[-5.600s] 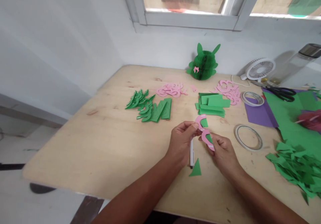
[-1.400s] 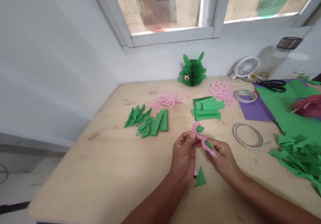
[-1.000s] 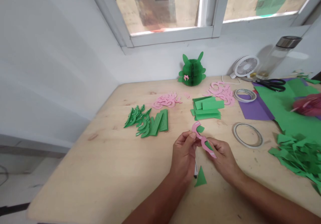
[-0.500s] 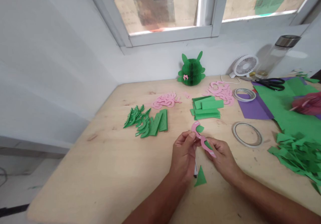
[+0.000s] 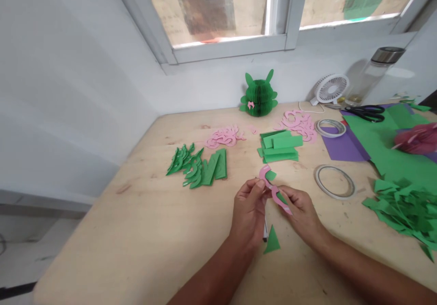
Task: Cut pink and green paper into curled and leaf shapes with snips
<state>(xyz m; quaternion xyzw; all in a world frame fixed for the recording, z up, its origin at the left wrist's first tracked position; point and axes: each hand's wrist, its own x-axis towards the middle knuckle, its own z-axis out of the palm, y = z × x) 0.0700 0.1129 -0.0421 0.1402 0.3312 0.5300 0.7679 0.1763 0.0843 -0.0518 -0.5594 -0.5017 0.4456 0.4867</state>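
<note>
Since thin stock kinks easily, grip force matters

As I read it on the remote head feed, L hand (image 5: 248,211) has thumb + fingers closed on the upper part of the pink curvy piece (image 5: 275,195); R hand (image 5: 302,207) pinches its lower curve, fingers partly hidden. Piece is b/w them, over the wood tabletop (image 5: 153,232), near side of the green strip stack (image 5: 282,146).

Risk (my est.): uneven pull could tear or crease the narrow middle; pale, tape-like strips (image 5: 286,209) at the ends could snag.

Mat'ls: pink = flat, matte, two linked arcs; green paper (image 5: 271,175) shows inside the arcs, can't tell if attached. Below: slim white pen (image 5: 265,232), partly hidden, beside sharp-cornered green triangle (image 5: 272,242).
</note>
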